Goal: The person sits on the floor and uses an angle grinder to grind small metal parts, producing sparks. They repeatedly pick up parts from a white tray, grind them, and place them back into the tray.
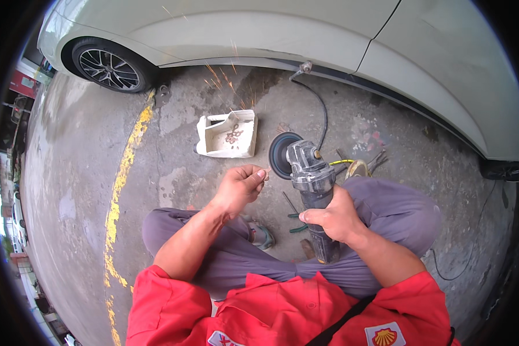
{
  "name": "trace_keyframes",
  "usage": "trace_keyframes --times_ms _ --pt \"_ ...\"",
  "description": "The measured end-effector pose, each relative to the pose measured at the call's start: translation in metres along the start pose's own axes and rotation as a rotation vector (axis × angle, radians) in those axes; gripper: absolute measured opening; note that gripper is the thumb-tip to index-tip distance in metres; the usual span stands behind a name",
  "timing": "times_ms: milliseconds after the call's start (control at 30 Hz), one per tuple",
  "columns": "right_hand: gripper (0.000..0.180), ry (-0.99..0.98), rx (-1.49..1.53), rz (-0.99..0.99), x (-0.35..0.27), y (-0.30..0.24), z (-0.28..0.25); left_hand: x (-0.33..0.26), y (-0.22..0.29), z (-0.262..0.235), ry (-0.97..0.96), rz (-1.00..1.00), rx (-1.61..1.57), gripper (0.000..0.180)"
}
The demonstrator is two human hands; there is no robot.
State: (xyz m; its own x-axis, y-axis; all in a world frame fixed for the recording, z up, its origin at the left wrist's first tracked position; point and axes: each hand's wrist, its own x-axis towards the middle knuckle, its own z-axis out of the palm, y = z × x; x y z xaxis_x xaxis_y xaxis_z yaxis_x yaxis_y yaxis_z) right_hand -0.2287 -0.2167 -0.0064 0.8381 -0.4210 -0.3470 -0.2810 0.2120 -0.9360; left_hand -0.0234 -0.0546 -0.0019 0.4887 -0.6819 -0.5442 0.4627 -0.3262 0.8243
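Observation:
In my right hand [337, 216] is an angle grinder [312, 196], its dark body gripped across my lap with the head pointing away from me. The round dark disc [284, 154] on its left side faces my left hand [241, 187]. Thumb and forefinger of that hand are pinched together close to the disc's edge, on something too small to make out. Orange sparks [228, 81] fly up and away beyond the disc. Just past my left hand sits a cut-open white plastic jug [228, 152], with several small brownish metal pieces [234, 135] inside.
A pale car [259, 34] with a dark wheel [109, 66] stands along the far side. A black cable [324, 109] curves across the concrete. Pliers with green handles [298, 229] lie between my legs; a tape measure [357, 168] and thin rods [377, 161] lie right of the grinder.

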Motion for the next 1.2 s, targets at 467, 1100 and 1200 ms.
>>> trace_keyframes --times_ms 467,1100,1200 --pt "0.037 -0.038 0.053 0.022 0.002 -0.001 -0.006 -0.008 0.012 -0.012 -0.015 0.059 0.17 0.022" --pt "0.033 -0.064 0.12 0.048 0.003 -0.006 -0.013 -0.005 0.0 -0.007 0.145 0.287 0.662 0.02" --pt "0.034 -0.055 0.055 0.044 0.003 -0.003 -0.009 -0.002 -0.006 -0.01 0.231 0.634 1.002 0.013"
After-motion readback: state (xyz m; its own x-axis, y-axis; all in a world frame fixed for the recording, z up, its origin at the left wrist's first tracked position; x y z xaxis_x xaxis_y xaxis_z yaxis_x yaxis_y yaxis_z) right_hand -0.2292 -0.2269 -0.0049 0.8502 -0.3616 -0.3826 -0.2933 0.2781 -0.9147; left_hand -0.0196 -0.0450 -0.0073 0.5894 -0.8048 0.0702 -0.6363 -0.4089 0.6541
